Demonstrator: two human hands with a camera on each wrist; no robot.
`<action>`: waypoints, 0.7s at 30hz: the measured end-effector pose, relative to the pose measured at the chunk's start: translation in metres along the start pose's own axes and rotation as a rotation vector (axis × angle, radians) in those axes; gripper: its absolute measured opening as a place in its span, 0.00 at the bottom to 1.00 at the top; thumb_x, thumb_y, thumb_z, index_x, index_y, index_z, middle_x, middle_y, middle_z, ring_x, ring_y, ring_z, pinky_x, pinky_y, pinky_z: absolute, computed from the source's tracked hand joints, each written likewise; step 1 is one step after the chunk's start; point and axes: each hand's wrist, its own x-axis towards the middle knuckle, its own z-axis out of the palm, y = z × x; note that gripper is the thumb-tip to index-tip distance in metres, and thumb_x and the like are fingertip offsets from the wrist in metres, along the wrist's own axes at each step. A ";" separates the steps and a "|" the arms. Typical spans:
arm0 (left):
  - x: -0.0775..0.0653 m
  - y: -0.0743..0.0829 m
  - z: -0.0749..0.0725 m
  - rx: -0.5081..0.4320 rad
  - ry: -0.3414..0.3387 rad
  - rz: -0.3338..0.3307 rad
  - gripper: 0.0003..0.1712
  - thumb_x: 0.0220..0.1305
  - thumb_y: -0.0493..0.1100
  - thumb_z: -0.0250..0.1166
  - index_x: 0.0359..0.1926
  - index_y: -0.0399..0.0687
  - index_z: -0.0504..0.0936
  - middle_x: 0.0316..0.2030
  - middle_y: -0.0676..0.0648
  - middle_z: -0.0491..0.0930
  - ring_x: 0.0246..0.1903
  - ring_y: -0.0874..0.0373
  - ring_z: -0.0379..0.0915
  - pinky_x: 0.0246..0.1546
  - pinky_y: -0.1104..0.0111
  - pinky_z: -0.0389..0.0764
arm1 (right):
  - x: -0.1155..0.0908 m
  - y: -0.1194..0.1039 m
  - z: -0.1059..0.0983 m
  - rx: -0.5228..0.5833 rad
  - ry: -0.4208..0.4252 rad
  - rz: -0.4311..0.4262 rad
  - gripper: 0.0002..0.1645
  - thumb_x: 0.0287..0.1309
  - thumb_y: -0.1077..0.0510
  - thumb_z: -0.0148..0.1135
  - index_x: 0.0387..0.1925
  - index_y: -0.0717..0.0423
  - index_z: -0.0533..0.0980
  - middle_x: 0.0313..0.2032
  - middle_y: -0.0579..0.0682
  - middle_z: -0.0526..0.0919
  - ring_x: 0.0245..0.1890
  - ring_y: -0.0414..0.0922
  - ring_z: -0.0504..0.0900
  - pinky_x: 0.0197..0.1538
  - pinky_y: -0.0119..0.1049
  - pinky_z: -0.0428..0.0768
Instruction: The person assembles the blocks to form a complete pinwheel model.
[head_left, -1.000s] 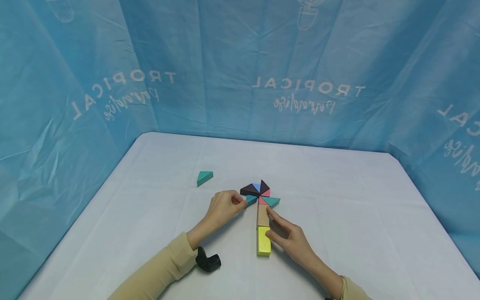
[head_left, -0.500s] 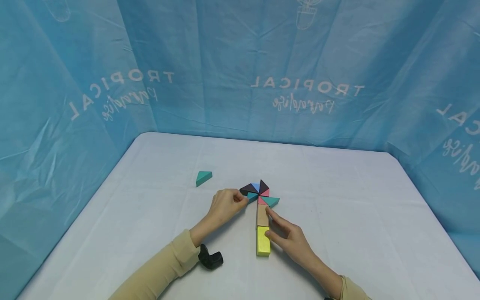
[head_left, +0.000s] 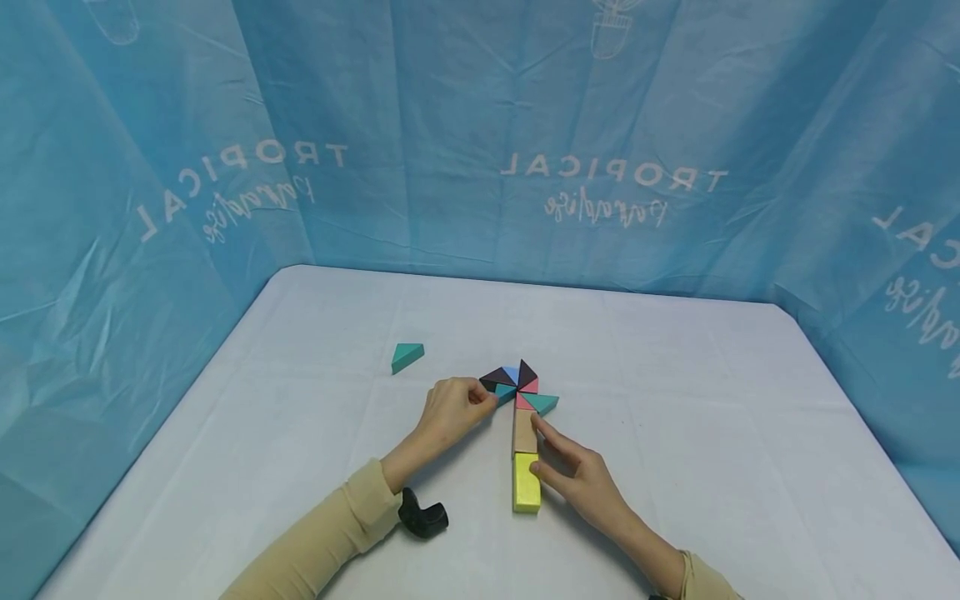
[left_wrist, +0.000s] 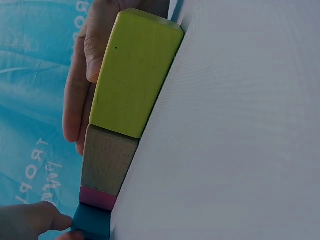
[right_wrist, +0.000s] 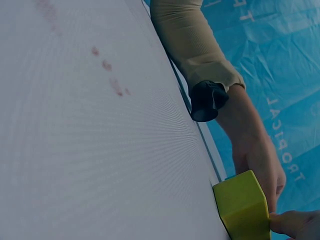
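Between thumb and fingertips my left hand [head_left: 453,411] pinches a teal triangular block [head_left: 506,393] at the left of a pinwheel of triangular blocks. In the left wrist view that teal block [left_wrist: 93,221] sits against a pink block [left_wrist: 98,198]. Below the pinwheel, a plain wooden block [head_left: 525,433] and a yellow block [head_left: 527,487] line up like a stem. My right hand [head_left: 588,483] lies along the stem's right side, index fingertip at the wooden block and thumb at the yellow one, fingers loosely extended. The right wrist view shows the thumb at the yellow block [right_wrist: 242,207].
The pinwheel also has black [head_left: 528,373], blue [head_left: 512,373], pink [head_left: 531,386] and teal [head_left: 542,403] triangles. A loose green triangular block [head_left: 407,357] lies to the left on the white table [head_left: 675,375]. A black device [head_left: 423,514] sits at the left wrist. Blue curtains surround the table.
My left hand has slid the teal triangle slightly away from me and inward, up against the black triangle and the pinwheel's centre. The right hand has stayed in place.
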 end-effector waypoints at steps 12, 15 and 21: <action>0.035 -0.022 -0.062 -0.044 0.198 0.187 0.11 0.60 0.42 0.66 0.41 0.40 0.83 0.38 0.45 0.82 0.40 0.52 0.78 0.43 0.58 0.78 | 0.001 0.000 -0.001 -0.004 0.005 0.003 0.35 0.57 0.66 0.63 0.65 0.66 0.63 0.64 0.59 0.65 0.65 0.52 0.62 0.62 0.41 0.64; 0.044 -0.047 -0.083 -0.075 0.178 0.180 0.17 0.60 0.42 0.66 0.49 0.38 0.80 0.45 0.42 0.81 0.47 0.48 0.75 0.50 0.54 0.74 | 0.001 0.001 -0.001 0.000 0.001 0.003 0.35 0.57 0.66 0.63 0.65 0.66 0.63 0.64 0.59 0.65 0.65 0.52 0.62 0.61 0.40 0.64; 0.041 -0.095 -0.109 -0.220 0.012 0.006 0.28 0.60 0.49 0.67 0.59 0.44 0.75 0.54 0.42 0.76 0.55 0.46 0.70 0.57 0.50 0.68 | 0.000 0.001 0.001 0.008 0.004 0.010 0.35 0.57 0.66 0.64 0.65 0.66 0.63 0.64 0.59 0.65 0.65 0.51 0.62 0.61 0.39 0.64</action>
